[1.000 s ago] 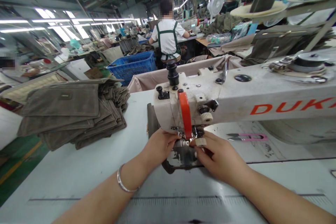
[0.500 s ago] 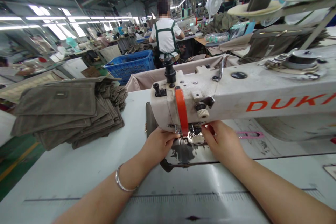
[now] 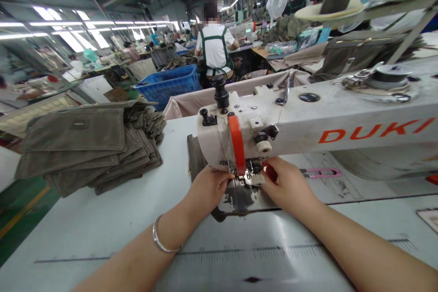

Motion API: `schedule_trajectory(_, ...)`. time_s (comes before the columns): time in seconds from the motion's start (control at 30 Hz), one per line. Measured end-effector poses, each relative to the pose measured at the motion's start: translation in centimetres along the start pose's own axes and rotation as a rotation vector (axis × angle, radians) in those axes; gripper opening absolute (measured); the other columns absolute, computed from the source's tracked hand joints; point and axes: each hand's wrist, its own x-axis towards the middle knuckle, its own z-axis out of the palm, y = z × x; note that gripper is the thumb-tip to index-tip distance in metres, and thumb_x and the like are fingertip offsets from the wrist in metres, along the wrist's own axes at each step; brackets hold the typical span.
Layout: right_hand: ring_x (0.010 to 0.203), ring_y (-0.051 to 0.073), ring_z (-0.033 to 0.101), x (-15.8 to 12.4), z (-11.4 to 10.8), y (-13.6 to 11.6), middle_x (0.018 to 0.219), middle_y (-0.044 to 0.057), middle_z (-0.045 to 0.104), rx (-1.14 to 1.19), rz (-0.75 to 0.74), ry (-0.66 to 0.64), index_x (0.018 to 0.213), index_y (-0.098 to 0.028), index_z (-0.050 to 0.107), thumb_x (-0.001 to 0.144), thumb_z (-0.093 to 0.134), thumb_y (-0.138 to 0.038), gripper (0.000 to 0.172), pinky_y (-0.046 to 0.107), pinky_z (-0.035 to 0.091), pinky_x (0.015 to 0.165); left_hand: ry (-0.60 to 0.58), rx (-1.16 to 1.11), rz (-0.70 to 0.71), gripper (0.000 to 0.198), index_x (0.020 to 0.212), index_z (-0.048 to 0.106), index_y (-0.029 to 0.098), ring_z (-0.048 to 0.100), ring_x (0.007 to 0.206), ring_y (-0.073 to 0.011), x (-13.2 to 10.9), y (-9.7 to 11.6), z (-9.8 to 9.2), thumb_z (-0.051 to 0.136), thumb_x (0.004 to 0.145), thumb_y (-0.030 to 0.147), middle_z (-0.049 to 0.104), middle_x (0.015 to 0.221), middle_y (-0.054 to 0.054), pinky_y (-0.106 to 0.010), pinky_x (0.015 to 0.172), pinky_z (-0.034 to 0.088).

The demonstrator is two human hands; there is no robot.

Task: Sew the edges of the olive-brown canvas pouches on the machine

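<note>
My left hand is left of the needle area of a white sewing machine. Its thumb and fingers are pinched together near the presser foot, but what lies between them cannot be made out. On the other side, my right hand has bent fingers close together beside the foot; the fingertips are partly hidden, as is anything in them. An orange guard hangs down the front of the machine head between both hands. Behind my left hand, a dark grey-brown piece lies partly under the head.
Grey-brown fabric pieces with flaps are stacked on the table's left. Pink thread snips lie right of my right hand. A ruler scale crosses the near tabletop. Beyond stand a blue crate and a person in a white shirt.
The view has shifted slightly. My right hand has edged a little closer to the presser foot, while my left hand stays almost in place, still pinched.
</note>
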Motion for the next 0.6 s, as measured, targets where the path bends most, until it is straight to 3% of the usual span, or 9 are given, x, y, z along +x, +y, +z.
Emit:
schedule_trajectory(0.17, 0.063, 0.016, 0.053, 0.0, -0.1, 0.0, 0.072, 0.001, 0.057, 0.028, -0.049, -0.065, 0.085, -0.019, 0.056, 0.079, 0.049, -0.014, 0.011, 0.025, 0.036, 0.057, -0.043, -0.011, -0.048, 0.023, 0.094, 0.073, 0.018, 0.067, 0.096, -0.0233, -0.2, 2.6, -1.6, 0.057, 0.083, 0.004, 0.074, 0.098, -0.005, -0.038, 0.091, 0.054)
schedule_trajectory(0.27, 0.067, 0.015, 0.053, -0.1, -0.3, -0.1, 0.077, 0.001, 0.057, 0.053, -0.106, -0.135, 0.082, -0.02, 0.058, 0.076, 0.05, -0.009, 0.014, 0.025, 0.036, 0.059, -0.111, -0.1, -0.079, 0.02, 0.1, 0.071, 0.019, 0.066, 0.099, -0.0209, -1.3, 3.8, -2.6, 0.061, 0.085, 0.01, 0.073, 0.104, -0.004, -0.036, 0.095, 0.052)
schedule_trajectory(0.43, 0.085, 0.018, 0.057, -0.6, -1.0, -0.2, 0.091, 0.003, 0.06, 0.041, -0.287, -0.365, 0.089, -0.022, 0.068, 0.078, 0.051, -0.005, 0.026, 0.029, 0.041, 0.073, -0.14, -0.035, -0.012, 0.028, 0.117, 0.064, 0.021, 0.056, 0.117, -0.0238, -3.7, 4.8, -2.9, 0.056, 0.091, 0.016, 0.065, 0.126, -0.006, -0.046, 0.104, 0.045)
schedule_trajectory(0.6, 0.09, 0.019, 0.057, -1.0, -1.6, 0.0, 0.093, 0.002, 0.064, 0.002, -0.375, -0.484, 0.095, -0.027, 0.072, 0.08, 0.054, -0.006, 0.031, 0.034, 0.04, 0.079, -0.191, 0.115, 0.091, 0.039, 0.13, 0.051, 0.017, 0.052, 0.124, -0.0248, -4.9, 6.0, -2.5, 0.044, 0.093, 0.008, 0.06, 0.131, -0.01, -0.045, 0.105, 0.044)
